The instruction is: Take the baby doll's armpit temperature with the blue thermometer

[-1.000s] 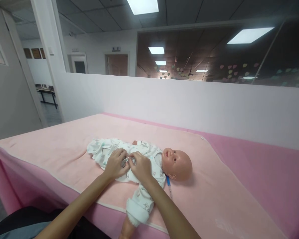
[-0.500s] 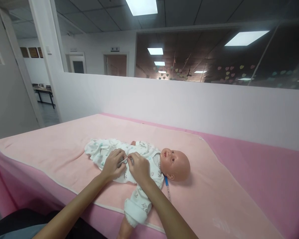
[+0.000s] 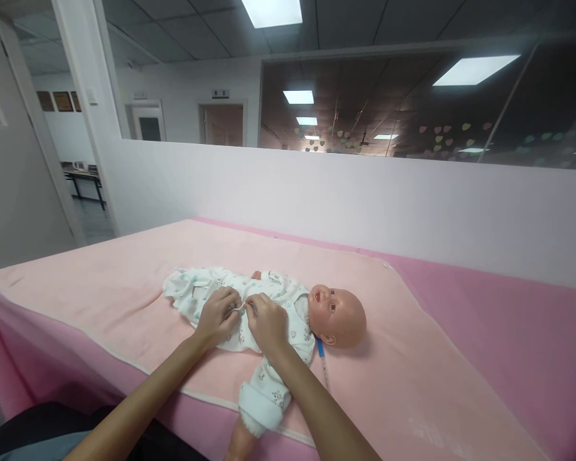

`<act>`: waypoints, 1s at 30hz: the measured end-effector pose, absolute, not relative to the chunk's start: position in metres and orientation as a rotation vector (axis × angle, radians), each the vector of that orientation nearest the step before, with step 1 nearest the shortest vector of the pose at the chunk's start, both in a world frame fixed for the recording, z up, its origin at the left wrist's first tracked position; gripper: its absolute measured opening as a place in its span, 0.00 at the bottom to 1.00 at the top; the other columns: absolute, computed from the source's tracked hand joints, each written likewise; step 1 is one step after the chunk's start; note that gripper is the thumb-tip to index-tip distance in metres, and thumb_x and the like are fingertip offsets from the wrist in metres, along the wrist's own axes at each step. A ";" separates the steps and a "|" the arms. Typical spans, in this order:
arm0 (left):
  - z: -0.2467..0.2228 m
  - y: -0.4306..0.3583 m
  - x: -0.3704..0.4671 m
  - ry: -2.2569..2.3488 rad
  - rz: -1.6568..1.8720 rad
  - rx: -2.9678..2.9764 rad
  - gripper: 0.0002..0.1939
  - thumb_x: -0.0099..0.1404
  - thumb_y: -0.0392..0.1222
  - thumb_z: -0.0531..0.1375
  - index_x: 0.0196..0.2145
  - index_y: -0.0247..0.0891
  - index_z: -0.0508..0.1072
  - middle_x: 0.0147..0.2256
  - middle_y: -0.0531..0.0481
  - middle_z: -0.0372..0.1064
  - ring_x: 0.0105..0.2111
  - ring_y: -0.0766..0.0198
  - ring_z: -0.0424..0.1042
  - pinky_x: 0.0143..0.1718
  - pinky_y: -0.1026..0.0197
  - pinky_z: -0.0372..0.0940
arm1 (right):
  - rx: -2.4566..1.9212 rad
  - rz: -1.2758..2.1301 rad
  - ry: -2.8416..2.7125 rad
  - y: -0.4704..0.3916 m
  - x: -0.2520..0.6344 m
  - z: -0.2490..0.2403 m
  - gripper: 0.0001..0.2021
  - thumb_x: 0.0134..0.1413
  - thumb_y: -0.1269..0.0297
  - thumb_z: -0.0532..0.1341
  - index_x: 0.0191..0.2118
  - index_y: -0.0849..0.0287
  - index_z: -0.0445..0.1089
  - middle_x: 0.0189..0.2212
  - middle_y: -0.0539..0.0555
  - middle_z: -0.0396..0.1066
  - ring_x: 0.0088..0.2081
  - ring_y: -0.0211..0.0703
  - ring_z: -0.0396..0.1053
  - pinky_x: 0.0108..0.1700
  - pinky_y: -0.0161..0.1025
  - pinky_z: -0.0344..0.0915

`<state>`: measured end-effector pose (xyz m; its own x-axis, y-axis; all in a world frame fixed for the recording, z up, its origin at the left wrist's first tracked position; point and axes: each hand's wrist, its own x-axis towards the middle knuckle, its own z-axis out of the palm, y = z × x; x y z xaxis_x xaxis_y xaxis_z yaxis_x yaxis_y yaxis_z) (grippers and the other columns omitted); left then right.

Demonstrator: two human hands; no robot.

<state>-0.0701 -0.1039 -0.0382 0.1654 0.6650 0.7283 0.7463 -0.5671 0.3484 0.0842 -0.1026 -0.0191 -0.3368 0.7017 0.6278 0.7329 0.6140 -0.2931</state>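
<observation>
One long white wall (image 3: 340,198) runs beyond the doll (image 3: 338,317), topped by wide glass panes (image 3: 393,96) in which bright ceiling panels show. Well apart from the doll, past its foot end, stands a pale door (image 3: 14,173), with a dark-legged table (image 3: 84,174) visible through the gap beside it. Under the doll spreads a peach blanket (image 3: 413,384); a deeper pink cloth (image 3: 499,314) shows past the blanket's edges, both beyond the doll's head and on the person's side of it.

The doll lies on its back near the blanket's front edge, its head to the right, its near arm stretched toward the person. It wears a printed white garment (image 3: 301,330), loose over the body, with a plain white cuff (image 3: 260,408) on the near sleeve.

Both hands are over the doll's middle. The left hand (image 3: 217,317) is on the side toward its feet, fingers curled and closed on a narrow white strip (image 3: 240,308); the right hand (image 3: 267,321), nearer its chest, pinches the other end between thumb and fingers. The strip bridges the small gap between them, just above the doll's front. Just beside the doll's neck lies a slim blue-ended strip (image 3: 321,349).
</observation>
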 end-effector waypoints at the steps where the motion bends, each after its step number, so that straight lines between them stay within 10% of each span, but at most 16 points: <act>1: -0.038 -0.104 -0.070 -1.408 -1.377 -2.332 0.04 0.53 0.32 0.50 0.27 0.38 0.62 0.32 0.48 0.64 0.34 0.59 0.62 0.39 0.56 0.57 | -1.129 -0.055 -2.088 -0.103 0.084 -0.019 0.06 0.57 0.63 0.52 0.35 0.53 0.66 0.31 0.46 0.70 0.26 0.35 0.64 0.25 0.32 0.48; 30: -0.024 -0.105 -0.098 -1.693 -1.266 -2.536 0.13 0.62 0.47 0.48 0.36 0.39 0.68 0.37 0.47 0.69 0.39 0.57 0.66 0.41 0.58 0.60 | -1.189 0.108 -2.032 -0.111 0.091 -0.014 0.10 0.55 0.67 0.50 0.42 0.55 0.65 0.41 0.51 0.66 0.35 0.38 0.67 0.32 0.33 0.59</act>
